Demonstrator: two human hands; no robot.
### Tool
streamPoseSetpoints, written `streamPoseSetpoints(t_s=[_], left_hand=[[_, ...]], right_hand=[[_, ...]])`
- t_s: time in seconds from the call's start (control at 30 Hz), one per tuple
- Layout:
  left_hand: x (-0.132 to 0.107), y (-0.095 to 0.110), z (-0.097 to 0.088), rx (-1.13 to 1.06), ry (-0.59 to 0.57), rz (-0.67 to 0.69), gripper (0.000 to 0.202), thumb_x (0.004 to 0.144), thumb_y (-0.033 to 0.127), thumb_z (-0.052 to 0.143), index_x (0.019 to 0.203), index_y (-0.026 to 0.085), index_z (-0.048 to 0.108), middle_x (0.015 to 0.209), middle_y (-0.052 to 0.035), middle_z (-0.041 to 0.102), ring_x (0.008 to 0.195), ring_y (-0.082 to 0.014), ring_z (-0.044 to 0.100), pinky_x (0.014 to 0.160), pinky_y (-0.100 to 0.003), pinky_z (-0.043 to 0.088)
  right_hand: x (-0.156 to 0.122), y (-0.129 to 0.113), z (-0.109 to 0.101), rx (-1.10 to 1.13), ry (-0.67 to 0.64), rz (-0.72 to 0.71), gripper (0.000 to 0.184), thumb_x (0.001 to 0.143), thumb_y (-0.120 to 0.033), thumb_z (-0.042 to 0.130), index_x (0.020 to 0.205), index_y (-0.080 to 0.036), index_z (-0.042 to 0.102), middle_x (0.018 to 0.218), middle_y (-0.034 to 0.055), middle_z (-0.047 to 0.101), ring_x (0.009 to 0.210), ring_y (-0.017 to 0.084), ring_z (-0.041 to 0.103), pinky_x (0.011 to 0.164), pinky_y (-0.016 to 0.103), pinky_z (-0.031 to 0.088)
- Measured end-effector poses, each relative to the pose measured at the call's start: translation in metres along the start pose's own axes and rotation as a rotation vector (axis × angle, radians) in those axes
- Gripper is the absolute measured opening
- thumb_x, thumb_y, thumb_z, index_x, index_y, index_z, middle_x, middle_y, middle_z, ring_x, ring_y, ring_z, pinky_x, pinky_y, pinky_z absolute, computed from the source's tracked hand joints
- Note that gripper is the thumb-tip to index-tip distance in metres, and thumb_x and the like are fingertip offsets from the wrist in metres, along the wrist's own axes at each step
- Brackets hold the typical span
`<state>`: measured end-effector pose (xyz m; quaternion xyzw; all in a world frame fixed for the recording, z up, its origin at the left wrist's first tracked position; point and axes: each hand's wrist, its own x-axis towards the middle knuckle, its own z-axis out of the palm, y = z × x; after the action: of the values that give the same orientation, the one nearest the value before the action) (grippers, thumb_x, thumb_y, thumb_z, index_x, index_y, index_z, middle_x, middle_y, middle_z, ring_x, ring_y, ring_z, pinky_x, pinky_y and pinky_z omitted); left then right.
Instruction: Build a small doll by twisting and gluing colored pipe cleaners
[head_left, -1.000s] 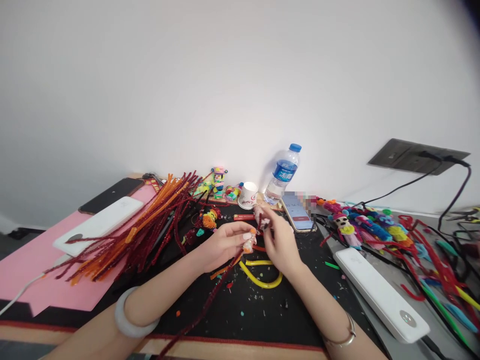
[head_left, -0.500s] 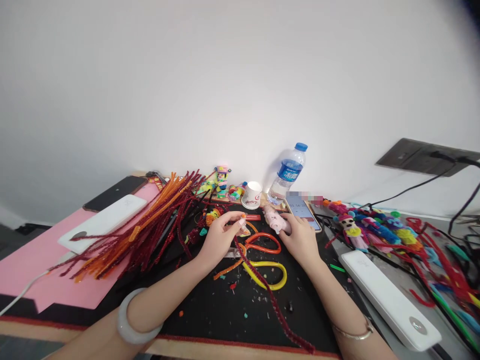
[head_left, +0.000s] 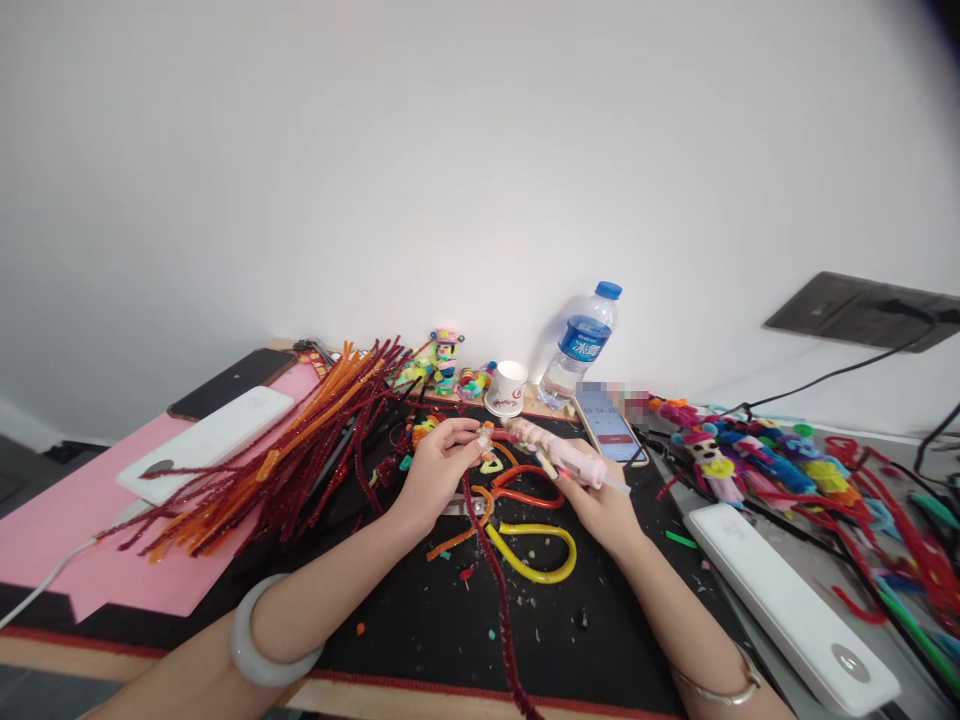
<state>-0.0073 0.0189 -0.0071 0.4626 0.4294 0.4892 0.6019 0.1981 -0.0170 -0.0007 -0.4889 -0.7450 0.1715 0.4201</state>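
Note:
My left hand (head_left: 436,470) is closed in a pinch on a small orange-and-pale pipe cleaner piece (head_left: 488,434), largely hidden by the fingertips. From beneath that hand a dark red pipe cleaner (head_left: 498,580) trails down past the table's front edge. My right hand (head_left: 609,512) grips a pink hot glue gun (head_left: 564,452), a clear glue stick poking from its rear. The gun's nozzle points left, close to the piece; whether they touch I cannot tell. Below both hands lie scissors (head_left: 574,555) with one orange and one yellow handle loop.
Dark red and orange pipe cleaners (head_left: 300,460) are heaped on pink card (head_left: 82,540) at left, beside a white power bank (head_left: 217,440). A paper cup (head_left: 507,388), a water bottle (head_left: 576,350) and a phone (head_left: 611,430) stand behind. Fuzzy dolls (head_left: 712,465) lie right.
My right hand has turned the glue gun so its nozzle faces left, close to the piece in my left hand. The dark red pipe cleaner's hanging end has swung left.

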Motion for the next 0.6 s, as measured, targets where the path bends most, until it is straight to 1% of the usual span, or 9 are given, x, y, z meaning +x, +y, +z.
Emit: streamPoseSetpoints(t_s=[0.1, 0.23, 0.33, 0.6], left_hand=[[0.0004, 0.0006, 0.0004, -0.01, 0.013, 0.006, 0.026, 0.07, 0.031, 0.065, 0.089, 0.014, 0.057, 0.081, -0.002, 0.064, 0.074, -0.0128, 0.062, 0.072, -0.025, 0.049], [0.0008, 0.0011, 0.0005, -0.012, 0.019, 0.007, 0.025, 0.069, 0.029, 0.065, 0.088, 0.015, 0.056, 0.077, -0.0008, 0.062, 0.073, -0.0128, 0.061, 0.072, -0.026, 0.049], [0.0007, 0.0011, 0.0008, -0.008, 0.014, 0.008, 0.024, 0.069, 0.029, 0.065, 0.087, 0.015, 0.056, 0.076, -0.0003, 0.062, 0.073, -0.0131, 0.061, 0.072, -0.027, 0.049], [-0.0003, 0.0007, 0.0006, 0.002, 0.013, 0.011, 0.023, 0.07, 0.026, 0.063, 0.087, 0.015, 0.055, 0.077, -0.0006, 0.061, 0.073, -0.0132, 0.062, 0.073, -0.027, 0.049]], right_hand=[[0.0002, -0.0013, 0.0007, -0.022, -0.031, -0.022, 0.01, 0.082, -0.026, 0.052, 0.087, -0.018, 0.056, 0.077, 0.0019, 0.06, 0.066, 0.014, 0.055, 0.061, 0.024, 0.041], [0.0005, -0.0015, 0.0017, -0.025, -0.049, -0.027, 0.013, 0.083, -0.027, 0.051, 0.091, -0.018, 0.056, 0.08, 0.0023, 0.061, 0.069, 0.014, 0.055, 0.063, 0.024, 0.042], [0.0003, -0.0015, 0.0023, -0.029, -0.051, -0.023, 0.013, 0.083, -0.027, 0.051, 0.092, -0.018, 0.056, 0.081, 0.0028, 0.061, 0.07, 0.015, 0.056, 0.064, 0.025, 0.042], [0.0, -0.0015, 0.0037, -0.037, -0.056, -0.021, 0.01, 0.084, -0.026, 0.05, 0.089, -0.018, 0.055, 0.078, 0.0031, 0.06, 0.068, 0.015, 0.054, 0.063, 0.025, 0.041]])
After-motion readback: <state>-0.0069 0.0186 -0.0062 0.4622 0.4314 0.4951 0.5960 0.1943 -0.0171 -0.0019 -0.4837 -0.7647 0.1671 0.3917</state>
